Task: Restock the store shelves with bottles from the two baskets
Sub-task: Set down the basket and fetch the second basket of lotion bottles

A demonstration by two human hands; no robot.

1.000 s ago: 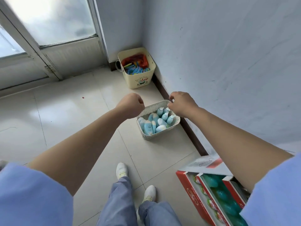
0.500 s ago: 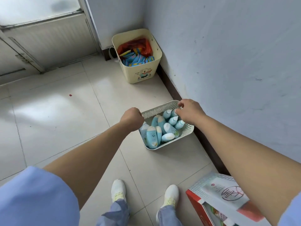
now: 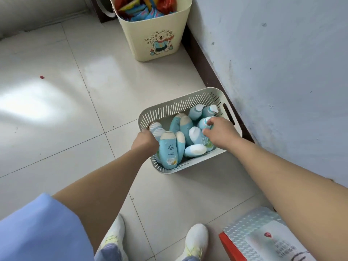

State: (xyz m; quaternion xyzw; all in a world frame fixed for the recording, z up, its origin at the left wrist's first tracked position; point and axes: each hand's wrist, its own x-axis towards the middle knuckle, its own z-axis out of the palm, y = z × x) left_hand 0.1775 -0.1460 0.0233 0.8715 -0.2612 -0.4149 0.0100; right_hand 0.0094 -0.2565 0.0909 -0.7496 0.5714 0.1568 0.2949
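Observation:
A white slotted basket [image 3: 175, 108] sits on the tiled floor against the wall, filled with several light-blue bottles [image 3: 168, 149] with cream or white caps. My left hand [image 3: 145, 143] reaches in at the basket's left side, fingers curled round a bottle [image 3: 157, 129] there; the fingertips are hidden. At the right side of the basket, my right hand [image 3: 221, 133] grips another teal bottle [image 3: 204, 123] between thumb and fingers. No store shelves are in view.
A cream bin [image 3: 150, 44] with a bear picture, full of colourful packets, stands in the corner beyond the basket. A red box with a silver flap [image 3: 252, 228] lies at the bottom right. The wall [image 3: 282, 72] runs along the right. My shoes [image 3: 195, 240] stand below.
I have bent lower and closer to the basket. Both hands have dropped from above the rim down into it and closed on bottles.

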